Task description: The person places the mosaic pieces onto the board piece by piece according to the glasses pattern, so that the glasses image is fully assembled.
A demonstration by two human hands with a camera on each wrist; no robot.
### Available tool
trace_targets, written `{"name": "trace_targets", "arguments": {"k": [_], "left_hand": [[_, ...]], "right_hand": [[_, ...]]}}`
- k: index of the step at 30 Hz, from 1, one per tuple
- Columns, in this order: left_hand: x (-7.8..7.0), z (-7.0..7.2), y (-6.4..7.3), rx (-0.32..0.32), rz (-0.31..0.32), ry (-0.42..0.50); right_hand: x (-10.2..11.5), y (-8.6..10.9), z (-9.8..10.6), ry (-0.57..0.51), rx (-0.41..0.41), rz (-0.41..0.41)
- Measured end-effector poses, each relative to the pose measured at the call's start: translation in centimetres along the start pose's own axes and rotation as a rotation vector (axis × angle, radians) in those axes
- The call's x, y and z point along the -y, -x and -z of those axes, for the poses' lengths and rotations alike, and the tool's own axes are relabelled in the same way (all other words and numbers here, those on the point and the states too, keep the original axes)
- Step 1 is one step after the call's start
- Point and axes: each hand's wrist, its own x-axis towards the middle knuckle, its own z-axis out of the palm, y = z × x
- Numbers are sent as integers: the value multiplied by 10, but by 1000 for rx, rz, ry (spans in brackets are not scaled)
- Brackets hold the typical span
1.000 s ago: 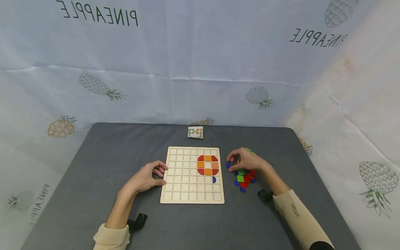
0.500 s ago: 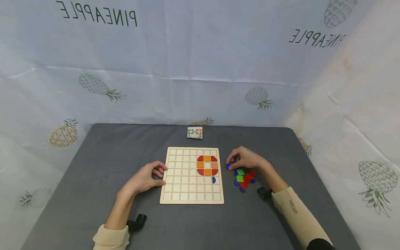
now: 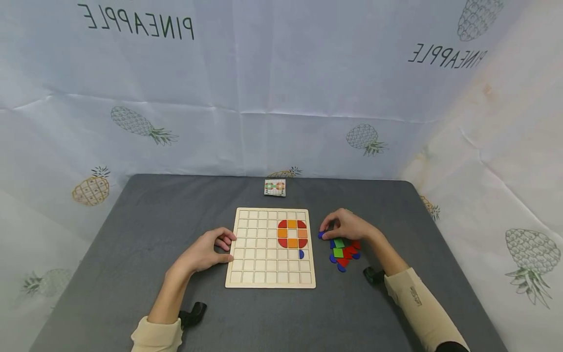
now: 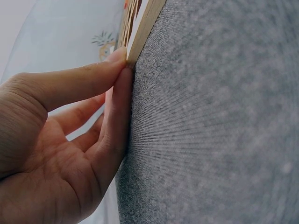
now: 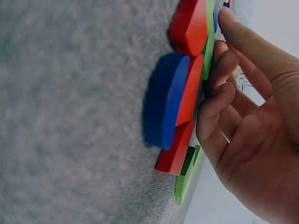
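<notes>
A light wooden grid board [image 3: 259, 266] lies mid-table, with red and orange pieces [image 3: 292, 242] set in a ring at its right and one blue semicircle [image 3: 301, 254] below them. My left hand [image 3: 206, 250] grips the board's left edge; in the left wrist view its thumb [image 4: 88, 81] rests on the rim, a finger just beneath. On the right, my right hand [image 3: 347, 225] has thumb and fingertips at a small blue piece [image 3: 321, 235] beside the pile, pinching it. In the right wrist view the thumb [image 5: 252, 42] reaches past the pile, its other fingers bent.
Red, green and blue pieces [image 3: 343, 261] lie heaped under and below my right hand, a blue one [image 5: 166, 102] nearest in the right wrist view. A small pattern card [image 3: 274, 187] stands behind the board. A pineapple-print curtain [image 3: 281, 73] borders the grey table [image 3: 176, 205].
My right fingertips have shifted slightly and closed in around the small blue piece beside the pile. The left hand and the board have stayed in place.
</notes>
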Motion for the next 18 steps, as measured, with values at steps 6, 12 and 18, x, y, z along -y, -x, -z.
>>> {"name": "trace_targets", "arguments": {"k": [6,12,18], "left_hand": [[1,0,0,-1,-1,-2],[0,-2,1,-2,5,0],[1,-4,2,-8,4,1]], "right_hand": [[5,1,-1,-57,-31,-31],[16,5,-5,-108,-25,17],[30,8,-12,-125,-18,88]]}}
